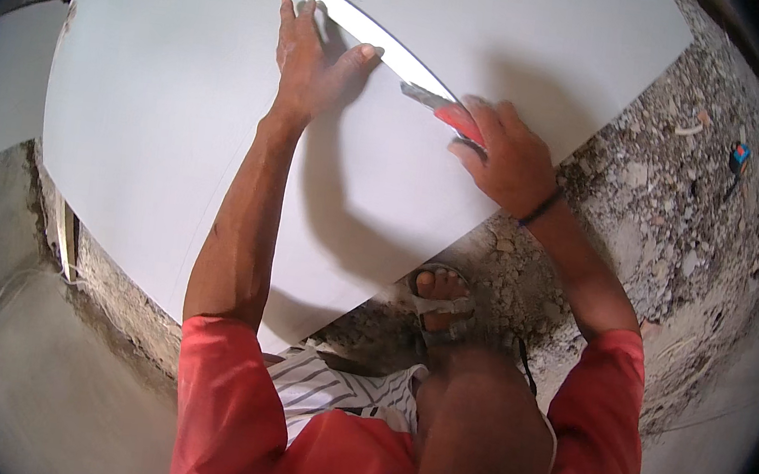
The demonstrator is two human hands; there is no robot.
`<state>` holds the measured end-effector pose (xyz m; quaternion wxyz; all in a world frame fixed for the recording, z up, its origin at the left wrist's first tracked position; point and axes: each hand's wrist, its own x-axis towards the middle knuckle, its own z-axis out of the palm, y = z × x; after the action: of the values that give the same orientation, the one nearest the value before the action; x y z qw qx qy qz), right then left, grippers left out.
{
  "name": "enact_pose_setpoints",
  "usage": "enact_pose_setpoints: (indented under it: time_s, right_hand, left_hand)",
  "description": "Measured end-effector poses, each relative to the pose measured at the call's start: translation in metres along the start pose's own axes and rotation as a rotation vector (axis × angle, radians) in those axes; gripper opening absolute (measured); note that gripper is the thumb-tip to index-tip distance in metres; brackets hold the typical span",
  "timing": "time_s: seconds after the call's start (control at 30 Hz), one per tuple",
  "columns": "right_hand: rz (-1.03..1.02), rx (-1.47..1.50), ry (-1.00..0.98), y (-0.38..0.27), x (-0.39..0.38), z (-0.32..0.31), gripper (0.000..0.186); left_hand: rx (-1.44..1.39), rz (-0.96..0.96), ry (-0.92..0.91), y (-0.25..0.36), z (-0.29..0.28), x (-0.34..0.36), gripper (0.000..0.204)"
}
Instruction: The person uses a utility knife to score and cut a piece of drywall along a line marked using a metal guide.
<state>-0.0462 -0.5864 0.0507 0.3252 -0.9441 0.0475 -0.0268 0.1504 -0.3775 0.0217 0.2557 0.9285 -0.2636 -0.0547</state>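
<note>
A large white flat board (162, 103) lies in front of me. Across its far part runs a long, shiny metal strip (364, 27), which looks bowed in this view. My left hand (310, 59) rests beside the strip, fingers spread and stretched out, the thumb and fingertips against its near edge. In my right hand (513, 154) is a red utility knife (459, 121), its grey end pointing left along the strip's near edge. That hand's fingers are closed around the knife handle. Whether the blade touches the board cannot be made out.
Rubble and grit (651, 201) cover the ground on the right, with a small blue object (739, 156) on it. A smaller white panel (17, 79) stands at the left, near a wooden strip (65, 236). My sandalled foot (443, 295) is by the board's near edge.
</note>
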Motion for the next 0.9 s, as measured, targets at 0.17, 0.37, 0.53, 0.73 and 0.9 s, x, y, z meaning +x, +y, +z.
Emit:
enact_pose_setpoints:
  time_s: [0.17, 0.37, 0.53, 0.73, 0.9]
  right_hand:
    - [-0.039, -0.147, -0.067, 0.009, 0.040, 0.030, 0.035]
    - [-0.196, -0.264, 0.153, 0.071, 0.073, -0.052, 0.038]
    - [-0.174, -0.378, 0.104, 0.105, 0.087, -0.090, 0.038]
    - [-0.093, -0.389, 0.090, 0.132, 0.089, -0.086, 0.038]
    - [-0.251, -0.104, 0.051, 0.064, 0.075, -0.041, 0.044]
  left_hand:
    - [-0.064, -0.166, 0.168, -0.026, -0.045, -0.048, 0.092]
    - [0.069, -0.388, 0.223, -0.097, -0.087, -0.163, 0.087]
    - [0.126, -0.597, 0.225, -0.134, -0.102, -0.248, 0.081]
    - [0.190, -0.739, 0.184, -0.141, -0.101, -0.287, 0.078]
    - [0.172, -0.681, 0.156, -0.113, -0.092, -0.279, 0.076]
